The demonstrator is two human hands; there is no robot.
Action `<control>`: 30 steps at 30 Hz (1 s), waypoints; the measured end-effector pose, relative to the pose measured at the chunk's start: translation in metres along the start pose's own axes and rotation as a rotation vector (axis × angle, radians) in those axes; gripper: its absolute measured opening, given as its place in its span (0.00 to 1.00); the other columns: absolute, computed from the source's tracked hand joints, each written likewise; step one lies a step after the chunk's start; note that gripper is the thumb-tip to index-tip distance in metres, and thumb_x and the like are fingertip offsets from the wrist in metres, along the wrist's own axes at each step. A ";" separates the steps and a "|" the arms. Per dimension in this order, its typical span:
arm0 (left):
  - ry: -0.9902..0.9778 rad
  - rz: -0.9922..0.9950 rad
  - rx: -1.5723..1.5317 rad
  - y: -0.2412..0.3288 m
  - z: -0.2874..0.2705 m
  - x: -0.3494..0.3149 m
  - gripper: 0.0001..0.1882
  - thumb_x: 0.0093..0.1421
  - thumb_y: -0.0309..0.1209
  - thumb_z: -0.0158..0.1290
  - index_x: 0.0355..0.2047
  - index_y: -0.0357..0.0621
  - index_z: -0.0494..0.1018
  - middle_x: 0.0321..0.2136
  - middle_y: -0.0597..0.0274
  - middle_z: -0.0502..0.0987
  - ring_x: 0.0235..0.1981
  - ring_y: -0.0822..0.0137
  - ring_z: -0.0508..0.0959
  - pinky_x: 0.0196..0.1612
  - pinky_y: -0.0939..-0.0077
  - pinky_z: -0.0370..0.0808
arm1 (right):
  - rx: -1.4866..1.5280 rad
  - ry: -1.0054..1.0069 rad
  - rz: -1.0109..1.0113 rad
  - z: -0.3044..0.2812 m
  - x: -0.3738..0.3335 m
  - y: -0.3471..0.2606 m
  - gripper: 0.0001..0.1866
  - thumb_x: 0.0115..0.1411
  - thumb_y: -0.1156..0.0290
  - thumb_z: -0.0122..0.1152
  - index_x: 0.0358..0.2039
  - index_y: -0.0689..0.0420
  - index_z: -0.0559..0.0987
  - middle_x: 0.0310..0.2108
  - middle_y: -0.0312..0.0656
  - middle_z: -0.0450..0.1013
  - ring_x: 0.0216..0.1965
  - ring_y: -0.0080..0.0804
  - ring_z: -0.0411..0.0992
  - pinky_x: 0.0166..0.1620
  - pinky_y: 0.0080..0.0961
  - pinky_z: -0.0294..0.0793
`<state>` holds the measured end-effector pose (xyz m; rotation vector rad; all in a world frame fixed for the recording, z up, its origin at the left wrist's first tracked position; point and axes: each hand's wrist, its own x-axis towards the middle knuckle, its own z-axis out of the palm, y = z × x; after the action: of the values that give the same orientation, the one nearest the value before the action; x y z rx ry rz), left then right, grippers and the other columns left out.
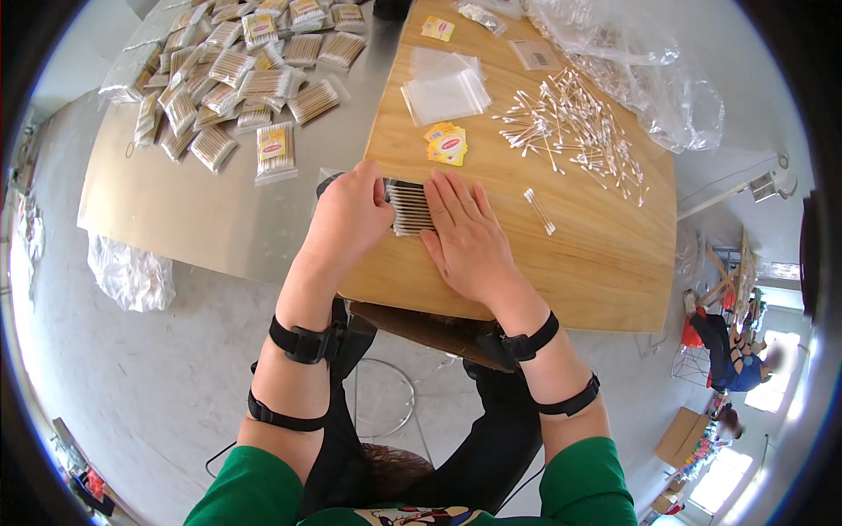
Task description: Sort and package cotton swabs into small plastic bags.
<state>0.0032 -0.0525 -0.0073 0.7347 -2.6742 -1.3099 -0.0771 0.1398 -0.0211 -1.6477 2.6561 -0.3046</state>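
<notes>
My left hand [351, 209] is closed in a fist at the left end of a flat row of cotton swabs [412, 209]. What its fingers grip is hidden; a clear plastic edge and a black piece [330, 182] peek out beside it. My right hand [465, 230] lies flat with fingers stretched out, covering the right end of the row. Further right, a few loose swabs [539, 212] rest together on the wooden tabletop [579, 280]. Beyond my right hand are yellow printed cards [447, 145] and a stack of clear zip bags [445, 92].
A loose pile of swabs [570, 127] spreads at the far right, before a large clear plastic bag [649, 79]. Many filled swab packets [237, 74] heap on the metal table [210, 228] at left. A white plastic bag [132, 273] hangs below its edge. Other people sit at far right.
</notes>
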 end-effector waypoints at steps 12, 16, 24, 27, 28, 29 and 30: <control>-0.025 0.016 -0.028 -0.002 -0.005 0.001 0.04 0.51 0.22 0.54 0.27 0.35 0.70 0.25 0.43 0.76 0.31 0.42 0.78 0.36 0.54 0.74 | -0.031 0.024 0.085 0.017 0.016 -0.016 0.32 0.72 0.58 0.49 0.70 0.64 0.63 0.73 0.49 0.57 0.76 0.43 0.50 0.76 0.48 0.45; 0.006 0.041 0.005 -0.003 -0.003 0.000 0.03 0.52 0.21 0.53 0.27 0.36 0.70 0.26 0.43 0.77 0.32 0.41 0.78 0.36 0.53 0.74 | -0.033 0.042 0.078 0.020 0.021 -0.025 0.33 0.72 0.57 0.49 0.70 0.64 0.63 0.73 0.50 0.57 0.76 0.43 0.50 0.76 0.49 0.45; -0.007 0.009 -0.050 -0.011 -0.006 0.005 0.04 0.55 0.23 0.54 0.31 0.37 0.71 0.27 0.44 0.78 0.31 0.45 0.79 0.36 0.57 0.76 | -0.004 0.051 0.087 0.027 0.031 -0.043 0.35 0.73 0.57 0.47 0.72 0.65 0.59 0.74 0.54 0.54 0.77 0.47 0.48 0.76 0.50 0.45; 0.362 0.092 -0.352 -0.024 0.000 0.012 0.06 0.64 0.28 0.55 0.37 0.37 0.73 0.31 0.52 0.81 0.33 0.58 0.82 0.40 0.65 0.77 | 0.170 0.096 0.140 0.026 0.033 -0.036 0.34 0.75 0.58 0.44 0.73 0.67 0.56 0.74 0.58 0.53 0.76 0.52 0.48 0.75 0.46 0.47; 0.366 0.091 -0.351 -0.029 0.004 0.016 0.06 0.64 0.28 0.55 0.37 0.37 0.73 0.31 0.52 0.81 0.33 0.58 0.82 0.40 0.65 0.77 | 0.170 0.096 0.137 0.024 0.030 -0.034 0.34 0.75 0.58 0.44 0.73 0.67 0.56 0.74 0.58 0.53 0.76 0.52 0.48 0.75 0.46 0.47; 0.395 0.091 -0.643 -0.031 0.007 0.020 0.08 0.69 0.30 0.53 0.40 0.37 0.73 0.34 0.55 0.81 0.37 0.63 0.81 0.44 0.68 0.77 | 0.444 0.214 0.164 0.020 0.026 -0.033 0.33 0.76 0.59 0.42 0.72 0.68 0.55 0.73 0.60 0.53 0.76 0.54 0.47 0.75 0.45 0.47; 0.421 0.091 -0.935 -0.033 0.009 0.021 0.11 0.73 0.33 0.51 0.43 0.37 0.73 0.37 0.59 0.82 0.40 0.69 0.81 0.48 0.71 0.76 | 0.717 0.330 0.191 0.019 0.023 -0.034 0.32 0.77 0.60 0.40 0.72 0.69 0.54 0.73 0.62 0.52 0.76 0.57 0.47 0.75 0.43 0.48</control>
<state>-0.0051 -0.0731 -0.0409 0.6265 -1.4888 -1.8573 -0.0551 0.1010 -0.0319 -1.1756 2.4019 -1.4207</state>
